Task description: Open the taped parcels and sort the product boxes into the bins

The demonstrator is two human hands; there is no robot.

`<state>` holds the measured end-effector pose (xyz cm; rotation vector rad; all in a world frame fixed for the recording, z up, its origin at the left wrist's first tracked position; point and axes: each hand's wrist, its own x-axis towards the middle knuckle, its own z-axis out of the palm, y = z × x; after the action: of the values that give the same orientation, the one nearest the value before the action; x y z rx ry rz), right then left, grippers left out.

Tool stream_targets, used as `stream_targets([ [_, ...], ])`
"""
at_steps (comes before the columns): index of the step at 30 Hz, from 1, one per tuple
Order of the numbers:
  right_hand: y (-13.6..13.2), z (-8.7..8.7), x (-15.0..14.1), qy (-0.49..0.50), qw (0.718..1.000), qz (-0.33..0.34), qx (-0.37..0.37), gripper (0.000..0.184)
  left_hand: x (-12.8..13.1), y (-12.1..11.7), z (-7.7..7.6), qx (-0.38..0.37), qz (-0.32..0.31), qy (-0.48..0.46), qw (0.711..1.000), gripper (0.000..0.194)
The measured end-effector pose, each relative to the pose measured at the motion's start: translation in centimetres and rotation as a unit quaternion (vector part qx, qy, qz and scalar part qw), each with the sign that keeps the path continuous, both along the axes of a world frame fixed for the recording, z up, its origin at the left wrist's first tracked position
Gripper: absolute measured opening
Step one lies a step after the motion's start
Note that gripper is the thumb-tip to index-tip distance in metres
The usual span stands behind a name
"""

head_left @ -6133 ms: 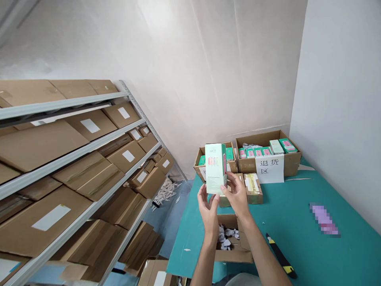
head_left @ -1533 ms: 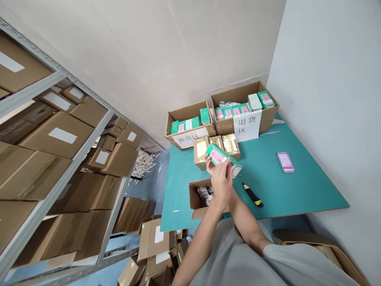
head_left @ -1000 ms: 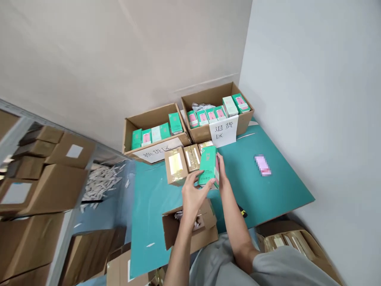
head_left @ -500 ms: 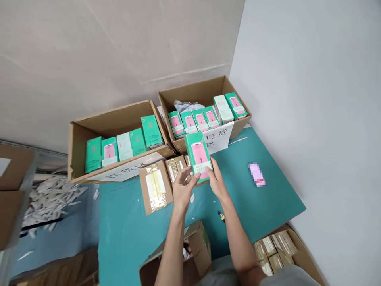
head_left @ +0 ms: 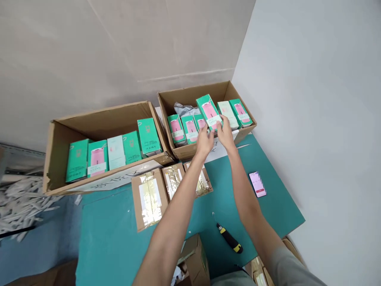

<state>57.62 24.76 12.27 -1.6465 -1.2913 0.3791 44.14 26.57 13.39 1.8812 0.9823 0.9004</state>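
Between my two hands is a green product box (head_left: pixel 209 111) with a pink bottle-like item printed on it. My left hand (head_left: pixel 205 140) grips its lower left side, and my right hand (head_left: pixel 225 131) grips the lower right. The box is tilted at the front of the right cardboard carton (head_left: pixel 190 90), above similar upright boxes. In that carton stand a green box (head_left: pixel 176 129) at the left, a pale box (head_left: pixel 228 114) and another green box (head_left: pixel 240 113) at the right. A crumpled grey plastic bag (head_left: pixel 186 109) lies behind them.
The left carton (head_left: pixel 59 159) holds several green and pale boxes. Taped brown parcels (head_left: pixel 150 198) lie before the cartons on the green table (head_left: pixel 110 238). A utility knife (head_left: pixel 229 238) and a phone (head_left: pixel 257 184) lie to the right. An open brown box (head_left: pixel 195 258) stands at the near edge.
Both hands have carried the green box forward and up, from over the table to the right carton. The utility knife and parcels are now more visible, and the view has shifted.
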Motion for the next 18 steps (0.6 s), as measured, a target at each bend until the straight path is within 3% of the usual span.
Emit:
stream_targets([
  [3, 0.2, -2.8, 0.5, -0.072, 0.994, -0.059, -0.063, 0.054, 1.3, -0.5, -1.1, 0.0, -0.014, 0.112, 0.994, 0.054],
  [5, 0.3, -3.9, 0.3, -0.096, 0.99, -0.077, -0.067, 0.054, 1.6, -0.9, -1.0, 0.009, -0.023, 0.171, 0.985, 0.063],
  [9, 0.0, -3.4, 0.2, -0.093, 0.992, -0.067, -0.049, 0.056, 1.1, -1.5, 0.6, 0.014, -0.045, 0.255, 0.966, 0.07],
  [11, -1.9, -2.5, 0.0, -0.088, 0.994, -0.063, -0.026, 0.058, -0.5, -3.6, 1.5, 0.02, -0.034, 0.249, 0.968, 0.066],
  [14, -8.4, -2.5, -1.8, -0.068, 0.994, -0.083, 0.023, 0.064, -5.4, -11.7, 2.0, -0.001, -0.038, 0.195, 0.98, 0.06],
  [18, -22.3, -6.2, -7.2, 0.014, 0.996, -0.082, -0.022, 0.067, -15.0, -29.1, 1.1, -0.116, -0.067, 0.107, 0.985, 0.059],
])
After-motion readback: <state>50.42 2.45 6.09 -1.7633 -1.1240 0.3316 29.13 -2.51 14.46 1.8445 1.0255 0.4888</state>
